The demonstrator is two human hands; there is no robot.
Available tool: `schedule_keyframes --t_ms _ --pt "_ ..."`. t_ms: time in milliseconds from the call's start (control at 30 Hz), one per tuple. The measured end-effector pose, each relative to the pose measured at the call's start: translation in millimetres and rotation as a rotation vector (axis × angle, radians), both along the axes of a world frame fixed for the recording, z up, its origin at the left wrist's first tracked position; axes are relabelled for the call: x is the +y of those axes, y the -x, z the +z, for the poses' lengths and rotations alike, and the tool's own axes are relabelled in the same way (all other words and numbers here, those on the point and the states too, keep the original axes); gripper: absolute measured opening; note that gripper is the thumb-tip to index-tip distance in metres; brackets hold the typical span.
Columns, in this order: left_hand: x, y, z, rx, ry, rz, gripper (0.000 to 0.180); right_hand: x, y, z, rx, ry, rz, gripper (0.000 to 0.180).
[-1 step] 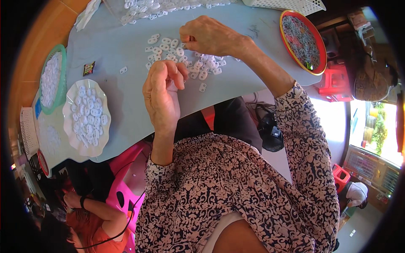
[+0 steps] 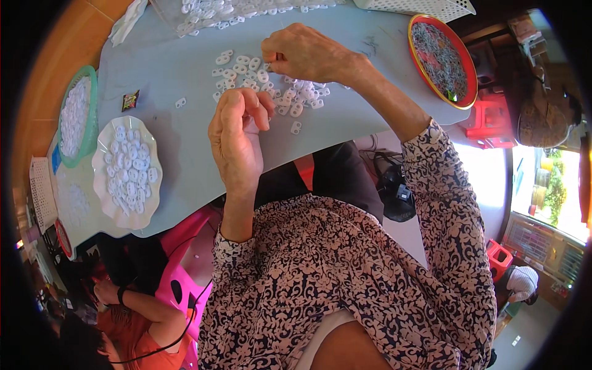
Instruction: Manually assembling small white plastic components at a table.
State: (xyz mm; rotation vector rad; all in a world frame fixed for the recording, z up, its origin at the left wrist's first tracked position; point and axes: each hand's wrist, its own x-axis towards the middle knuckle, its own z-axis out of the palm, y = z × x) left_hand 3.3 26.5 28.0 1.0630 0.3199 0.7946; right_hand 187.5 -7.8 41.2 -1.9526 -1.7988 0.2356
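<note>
Left hand [image 2: 237,139]: raised above the near part of the bench [image 2: 185,160], back of the hand toward the camera. The fingers are curled in and closed against the thumb. The fingertips hide whatever they may pinch, so I cannot tell.

Right hand [image 2: 305,52]: farther out, knuckles up, fingertips tucked down at the near edge of the loose white pieces [image 2: 290,98] and touching them. I cannot tell whether it is closed on one.

Change: none that can be measured. Both hands and the scatter sit where they did in the earlier frame, so this is a pause within one motion, not a shift.

The pieces: small, white, flat and plastic-looking, many with a hole or loop shape. They are spread in a loose patch on the pale blue bench between and just beyond the two hands. One stray piece [image 2: 180,102] lies apart to the left, near a small dark wrapper [image 2: 130,100].

Outward:
- A white scalloped dish [image 2: 154,185] at the left, filled with the same pieces.
- A green basket [image 2: 92,92] beside it, also filled.
- A larger heap [image 2: 234,9] at the far edge.
- A red-rimmed tray [image 2: 459,55] at the right, holding darker bits.
</note>
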Motion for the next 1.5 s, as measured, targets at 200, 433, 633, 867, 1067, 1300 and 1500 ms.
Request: schedule_keyframes --t_ms 200,433,633,867,1067,1300,1500 --pt "-6.2 -1.3 1.6 0.106 -0.100 0.108 0.016 -19.9 12.2 17.5 0.261 -0.074 0.032 0.010" --pt "-4.9 0.1 -6.5 0.222 -0.258 0.116 0.020 -37.1 32.3 35.3 0.344 -0.055 0.084 0.012" --pt "-3.4 -0.2 -5.7 0.241 -0.224 0.090 0.021 -40.9 28.3 28.2 0.458 -0.047 0.013 0.013" --pt "-3.6 1.3 -5.5 0.238 -0.195 0.035 0.020 -43.1 34.0 22.1 0.469 -0.070 0.010 0.014" --pt "-5.1 3.7 -4.2 0.211 -0.183 0.062 0.011 -49.9 -31.9 13.9 0.218 -0.213 -0.298 0.013" --pt "-8.4 2.9 -3.5 0.219 -0.182 0.025 0.012 -54.1 -43.7 7.6 0.049 -0.179 -0.089 0.012" --pt "-9.1 3.3 -1.9 0.222 -0.199 0.024 0.012 -52.1 -53.4 11.1 -0.089 -0.042 -0.310 0.017"
